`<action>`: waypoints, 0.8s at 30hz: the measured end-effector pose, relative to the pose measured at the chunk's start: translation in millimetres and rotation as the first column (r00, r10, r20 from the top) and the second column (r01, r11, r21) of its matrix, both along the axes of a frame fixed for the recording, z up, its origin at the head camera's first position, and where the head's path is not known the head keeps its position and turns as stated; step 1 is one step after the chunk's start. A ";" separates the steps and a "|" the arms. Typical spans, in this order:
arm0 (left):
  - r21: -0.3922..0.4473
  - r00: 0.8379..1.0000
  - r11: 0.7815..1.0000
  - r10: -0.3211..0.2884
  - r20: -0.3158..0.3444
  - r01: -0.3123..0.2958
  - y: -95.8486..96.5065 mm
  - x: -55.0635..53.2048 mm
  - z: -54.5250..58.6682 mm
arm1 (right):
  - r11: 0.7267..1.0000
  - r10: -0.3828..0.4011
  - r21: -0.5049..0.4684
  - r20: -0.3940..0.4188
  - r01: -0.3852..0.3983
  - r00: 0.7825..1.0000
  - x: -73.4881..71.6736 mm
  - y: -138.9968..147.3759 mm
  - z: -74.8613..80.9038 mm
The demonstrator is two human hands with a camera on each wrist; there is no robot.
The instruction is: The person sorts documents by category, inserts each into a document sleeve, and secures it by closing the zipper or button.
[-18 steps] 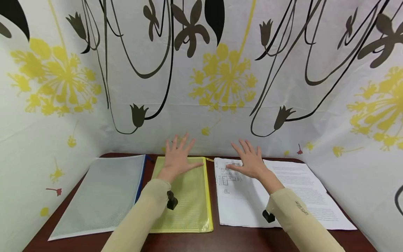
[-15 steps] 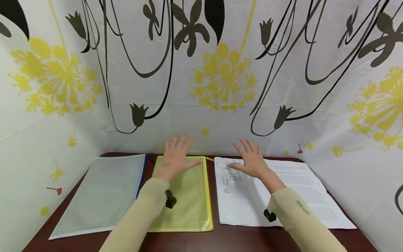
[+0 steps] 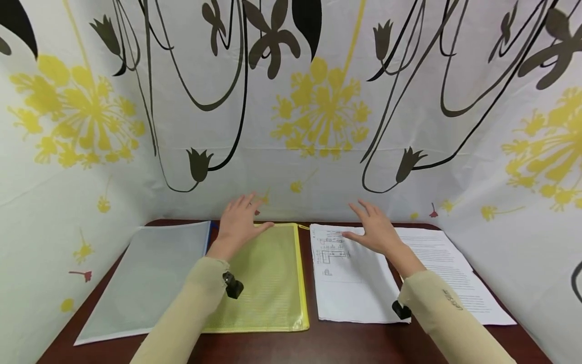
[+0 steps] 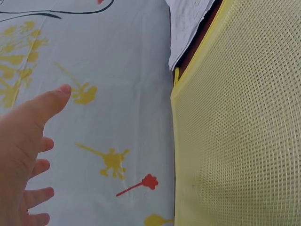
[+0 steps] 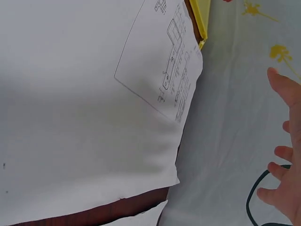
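Two lots of paper sheets lie on the dark desk, right of a yellow mesh pouch and a pale pouch. Farther out hover the left hand and right hand, fingers spread, holding nothing; handling seems either unstarted or finished, the sheets outside both pouches. Patterned cloth hangs behind. The wrist views show both hands apart from pouch and paper; only the head view includes the pale pouch.

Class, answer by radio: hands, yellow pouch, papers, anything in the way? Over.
Left hand, right hand: raised, holding nothing. Yellow pouch, papers: flat on table, nothing seen on top. Sleeves partly block the view of both.
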State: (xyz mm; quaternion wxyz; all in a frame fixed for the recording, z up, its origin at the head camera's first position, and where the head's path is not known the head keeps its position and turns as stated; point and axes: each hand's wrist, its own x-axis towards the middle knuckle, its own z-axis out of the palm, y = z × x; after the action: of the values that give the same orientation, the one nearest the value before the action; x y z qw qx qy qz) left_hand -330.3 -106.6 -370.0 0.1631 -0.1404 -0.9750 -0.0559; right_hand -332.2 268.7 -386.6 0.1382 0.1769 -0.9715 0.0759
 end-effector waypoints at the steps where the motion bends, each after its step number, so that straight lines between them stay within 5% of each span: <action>1: 0.002 1.000 1.000 0.001 -0.008 -0.001 -2.6 0.3 0.7 | 1.000 -0.006 -0.007 0.009 0.006 1.000 0.7 1.8 -0.2; 11: 0.068 0.998 0.996 0.064 -0.025 -0.062 -29.7 9.8 3.5 | 0.999 -0.021 -0.046 0.042 0.023 0.999 11.0 18.3 -2.3; 24: 0.186 0.988 0.971 0.145 0.051 -0.152 -73.9 26.3 -7.6 | 0.998 -0.039 -0.056 0.048 0.042 0.998 18.0 36.8 -13.9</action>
State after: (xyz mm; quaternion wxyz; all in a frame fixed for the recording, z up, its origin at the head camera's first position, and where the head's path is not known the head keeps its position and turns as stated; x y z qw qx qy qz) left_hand -304.0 -180.6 -377.6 0.1611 -0.0497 -0.9759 -0.1387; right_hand -314.2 305.6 -400.5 0.1217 0.1513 -0.9753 0.1051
